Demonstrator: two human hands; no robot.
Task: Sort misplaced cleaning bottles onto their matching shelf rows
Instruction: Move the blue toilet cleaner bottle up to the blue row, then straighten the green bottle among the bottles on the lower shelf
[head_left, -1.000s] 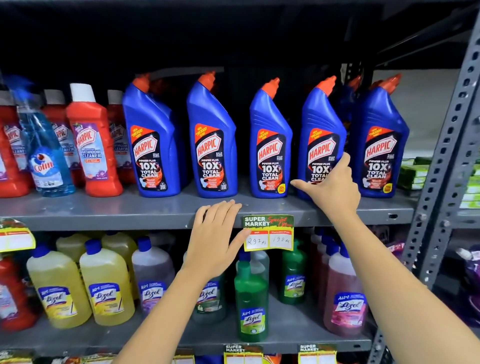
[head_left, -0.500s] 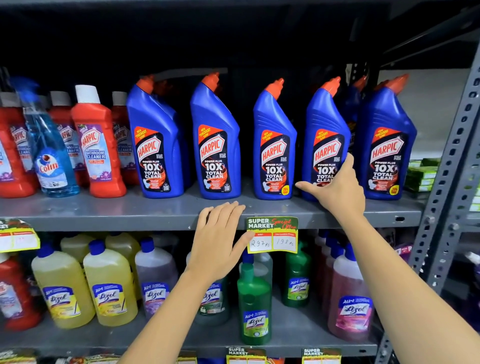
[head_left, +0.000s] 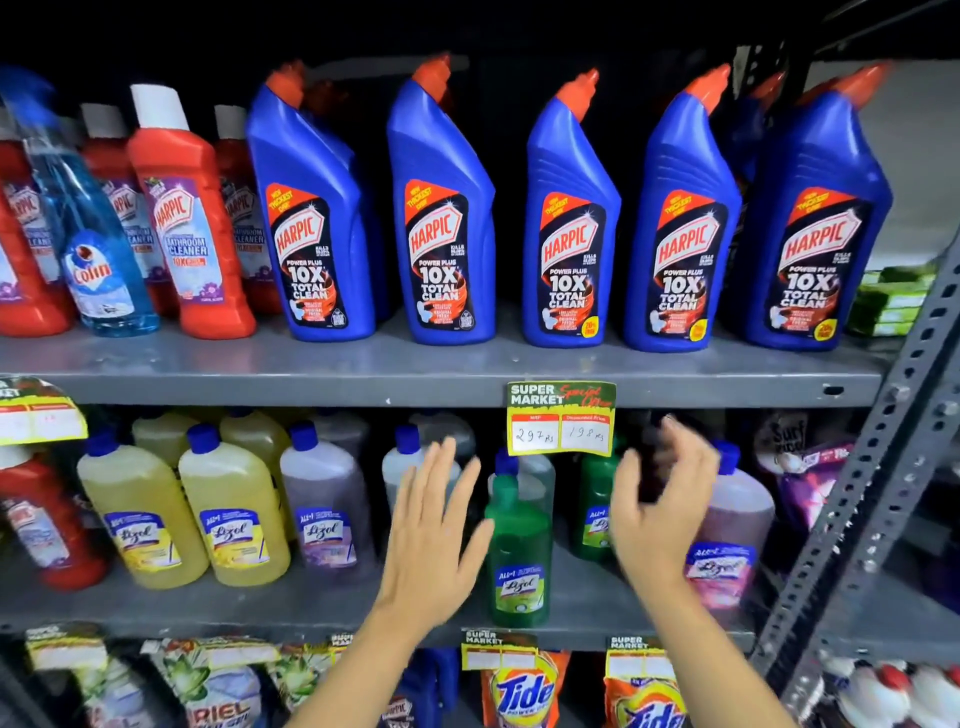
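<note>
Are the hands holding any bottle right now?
No. The left hand and right hand are both open and empty, in front of the green bottle.

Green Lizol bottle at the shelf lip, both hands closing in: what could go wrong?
1. The green Lizol bottle stands alone at the front edge; the open left hand or right hand might knock it off.
2. The hanging price tag sits just above the right hand, which could snag it.

Head view, close, facing shelf (head_left: 441, 371) front straight-on.
</note>
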